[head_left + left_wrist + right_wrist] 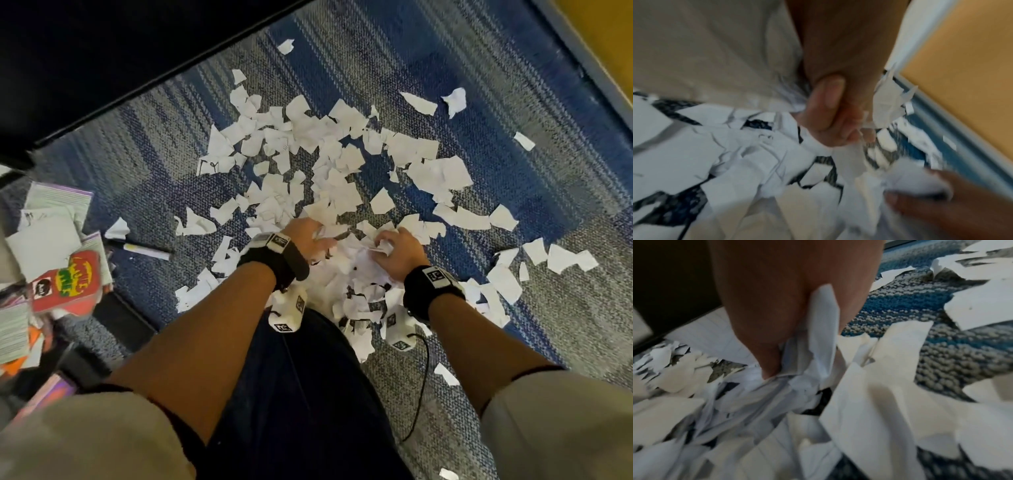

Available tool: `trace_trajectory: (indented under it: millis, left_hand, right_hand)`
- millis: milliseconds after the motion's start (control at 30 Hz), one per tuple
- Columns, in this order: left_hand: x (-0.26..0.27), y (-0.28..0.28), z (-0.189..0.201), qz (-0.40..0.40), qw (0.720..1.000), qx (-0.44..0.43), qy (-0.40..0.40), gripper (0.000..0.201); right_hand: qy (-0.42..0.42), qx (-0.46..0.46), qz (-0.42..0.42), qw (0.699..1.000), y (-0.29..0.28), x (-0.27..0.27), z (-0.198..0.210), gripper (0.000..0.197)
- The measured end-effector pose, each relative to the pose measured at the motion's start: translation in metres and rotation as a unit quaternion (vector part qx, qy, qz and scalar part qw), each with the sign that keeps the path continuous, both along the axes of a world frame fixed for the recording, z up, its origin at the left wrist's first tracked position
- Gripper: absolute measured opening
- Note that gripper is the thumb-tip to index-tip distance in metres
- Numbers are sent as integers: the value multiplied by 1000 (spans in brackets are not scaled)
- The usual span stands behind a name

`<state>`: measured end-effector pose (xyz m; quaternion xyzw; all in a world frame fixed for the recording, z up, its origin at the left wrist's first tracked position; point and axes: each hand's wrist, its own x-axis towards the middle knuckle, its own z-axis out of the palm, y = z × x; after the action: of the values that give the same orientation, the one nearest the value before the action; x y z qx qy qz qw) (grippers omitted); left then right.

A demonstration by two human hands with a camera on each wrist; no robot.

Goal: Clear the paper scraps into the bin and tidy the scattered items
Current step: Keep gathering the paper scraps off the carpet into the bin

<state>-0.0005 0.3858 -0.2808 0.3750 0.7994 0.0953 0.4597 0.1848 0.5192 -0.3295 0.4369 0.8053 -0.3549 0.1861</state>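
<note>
The paper scraps (329, 164) lay strewn across the blue-grey carpet (513, 205), thickest in the middle. The left hand (306, 236) and right hand (399, 251) sat close together in the heap, each grip curled round crumpled scraps. A red snack packet (68, 281) lay among booklets at the carpet's left edge.

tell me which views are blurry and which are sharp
Head view: mostly sharp, paper scraps crisp on the carpet, edges bowed. Left wrist view: smeared, left hand soft. Right wrist view: right hand and near scraps blurred.
</note>
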Motion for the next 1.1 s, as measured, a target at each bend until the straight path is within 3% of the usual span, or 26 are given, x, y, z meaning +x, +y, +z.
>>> trace_trajectory:
  millis: [100,167,233,333,433,500,600,700,800,900,1033,1100]
  left_hand:
    - [-3,-20,27,182,979,75,-50,40]
    - [-6,-34,47,275,953,108,-66,41]
    - [-9,-47,67,338,930,134,-55,38]
    - [-14,-76,103,400,895,194,-30,44]
    - [-19,-107,140,450,863,230,-14,46]
    - [-23,-131,161,483,836,257,-27,47]
    - [-25,-170,191,514,794,320,-57,44]
    - [-24,-208,224,534,756,373,-59,37]
    - [-24,-251,251,542,719,432,-51,38]
    - [-25,-309,272,568,682,459,-27,40]
    - [-29,-409,298,616,614,494,-2,42]
    - [-29,-462,309,650,573,498,26,41]
  right_hand:
    - [1,-1,-45,999,-10,-9,11,8]
    - [-12,-23,-70,997,-18,-16,14,20]
    - [-39,-49,-80,995,-24,-20,28,13]
    - [-30,-92,-74,993,-29,-28,53,37]
    - [-13,-99,-62,993,-40,-46,99,34]
    - [52,-119,-91,987,-49,-60,131,26]
    - [145,-159,-104,971,-71,-88,188,29]
    - [230,-219,-122,940,-115,-114,247,19]
    - [274,-273,-101,917,-169,-142,290,25]
    - [290,-313,-51,903,-239,-170,329,9]
    - [310,-430,-18,848,-346,-208,365,9]
    - [299,-442,42,845,-400,-223,373,8]
